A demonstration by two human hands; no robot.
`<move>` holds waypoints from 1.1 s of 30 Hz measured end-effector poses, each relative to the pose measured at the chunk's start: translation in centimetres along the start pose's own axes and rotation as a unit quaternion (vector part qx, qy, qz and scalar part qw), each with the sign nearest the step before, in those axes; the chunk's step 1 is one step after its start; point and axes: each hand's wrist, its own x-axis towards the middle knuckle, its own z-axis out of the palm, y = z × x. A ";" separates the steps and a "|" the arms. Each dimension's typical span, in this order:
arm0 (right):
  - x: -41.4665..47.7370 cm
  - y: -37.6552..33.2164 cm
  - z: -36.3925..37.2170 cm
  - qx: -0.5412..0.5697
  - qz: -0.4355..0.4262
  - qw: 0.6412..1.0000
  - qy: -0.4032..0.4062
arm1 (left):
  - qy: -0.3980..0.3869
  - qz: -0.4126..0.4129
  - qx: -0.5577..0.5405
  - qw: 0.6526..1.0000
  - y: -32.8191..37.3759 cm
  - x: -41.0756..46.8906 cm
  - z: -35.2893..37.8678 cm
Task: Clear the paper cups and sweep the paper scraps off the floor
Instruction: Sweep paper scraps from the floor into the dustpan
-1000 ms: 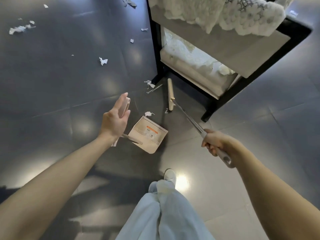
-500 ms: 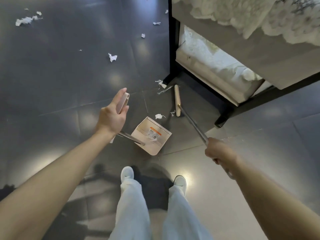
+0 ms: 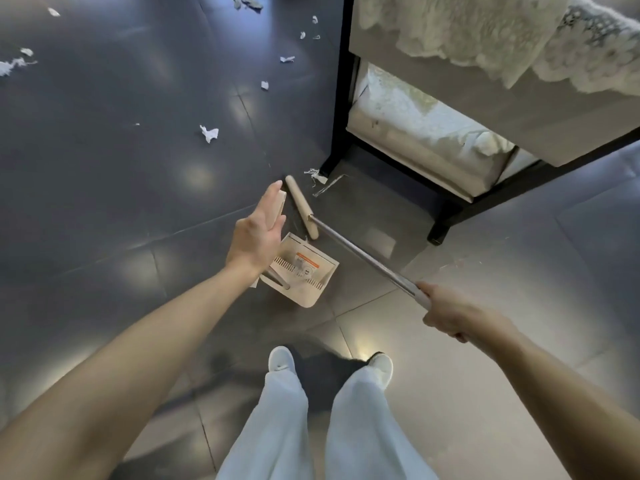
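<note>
A beige long-handled dustpan (image 3: pixel 306 273) stands on the dark tiled floor in front of me. My left hand (image 3: pixel 258 233) holds the top grip of its handle, fingers stretched along it. My right hand (image 3: pixel 446 313) grips the metal pole (image 3: pixel 363 254) of a broom. The broom's beige head (image 3: pixel 301 211) lies on the floor at the pan's far edge. White paper scraps lie beyond: one by the table leg (image 3: pixel 316 174), one further left (image 3: pixel 209 133), smaller ones further back (image 3: pixel 265 85). No paper cups are in view.
A black-framed table (image 3: pixel 337 98) with a white lace cloth (image 3: pixel 467 26) and a lower shelf stands at the upper right. More scraps lie at the far left (image 3: pixel 10 65). My white shoes (image 3: pixel 281 362) stand just behind the dustpan.
The broom head has swept left from the table leg to the dustpan's mouth. The small scrap that lay beside the pan is out of sight. My left hand stays on the dustpan handle.
</note>
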 end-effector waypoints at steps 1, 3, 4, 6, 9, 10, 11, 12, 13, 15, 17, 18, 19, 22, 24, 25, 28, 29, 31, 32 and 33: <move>0.1 -0.7 -0.1 -0.002 0.002 1.000 0.022 | -0.001 0.002 0.002 1.000 -0.5 0.1 -0.7; 0.9 -1.9 -0.6 -0.013 0.007 0.998 0.057 | 0.006 0.002 0.004 1.000 -1.3 0.7 -2.0; 1.3 -2.4 -1.0 -0.020 0.010 0.997 0.073 | 0.014 0.001 0.003 1.000 -1.5 1.0 -2.4; 2.3 -3.9 -1.8 -0.014 0.021 0.995 0.099 | 0.027 0.001 0.002 1.000 -1.7 1.9 -3.3; 4.7 -5.9 -3.7 0.025 0.035 0.992 0.116 | 0.037 -0.004 0.015 0.999 -1.5 4.1 -4.5; 5.9 -6.4 -4.5 0.029 0.038 0.992 0.120 | 0.040 -0.003 0.015 0.999 -1.4 4.9 -4.9; 7.1 -6.9 -5.4 0.023 0.040 0.991 0.126 | 0.042 -0.001 0.012 0.999 -1.3 5.8 -5.1; 8.3 -7.4 -6.0 0.014 0.043 0.990 0.132 | 0.044 0.000 0.012 0.999 -1.3 6.7 -5.2; 9.6 -7.9 -6.5 0.003 0.046 0.990 0.135 | 0.047 0.000 0.015 0.999 -1.2 7.5 -5.1; 12.2 -8.9 -7.3 -0.020 0.037 0.991 0.128 | 0.052 -0.006 0.014 0.999 -1.2 9.4 -4.8; 14.5 -10.1 -7.9 -0.022 0.028 0.993 0.117 | 0.061 -0.010 -0.005 0.998 -1.1 12.1 -4.8; 15.3 -10.7 -8.1 -0.020 0.023 0.994 0.102 | 0.067 -0.012 -0.003 0.998 -1.0 13.5 -4.8; 15.7 -11.3 -8.1 -0.023 0.012 0.996 0.086 | 0.073 -0.017 0.007 0.997 -0.8 14.6 -4.9; 15.4 -12.3 -7.9 -0.055 -0.039 0.998 0.022 | 0.094 -0.025 0.033 0.995 -0.2 16.9 -4.5; 14.1 -12.0 -8.4 -0.065 -0.051 0.996 -0.023 | 0.098 -0.025 0.038 0.994 0.3 17.7 -4.0; 13.3 -11.7 -9.1 -0.077 -0.053 0.995 -0.043 | 0.098 -0.023 0.040 0.994 0.5 18.0 -3.8; 10.9 -10.4 -12.1 -0.087 -0.051 0.992 -0.076 | 0.092 -0.024 0.041 0.995 0.6 18.8 -4.1; 10.3 -9.9 -12.9 -0.066 -0.046 0.993 -0.082 | 0.088 -0.029 0.040 0.995 0.5 18.8 -4.2; 9.3 -9.3 -14.2 -0.038 -0.039 0.996 -0.076 | 0.086 -0.036 0.041 0.995 0.4 18.5 -4.7; 9.1 -9.3 -14.7 -0.036 -0.039 0.996 -0.065 | 0.088 -0.037 0.043 0.995 0.3 18.4 -5.0; 8.9 -9.6 -15.3 -0.042 -0.043 0.997 -0.052 | 0.089 -0.039 0.044 0.994 0.2 18.2 -5.4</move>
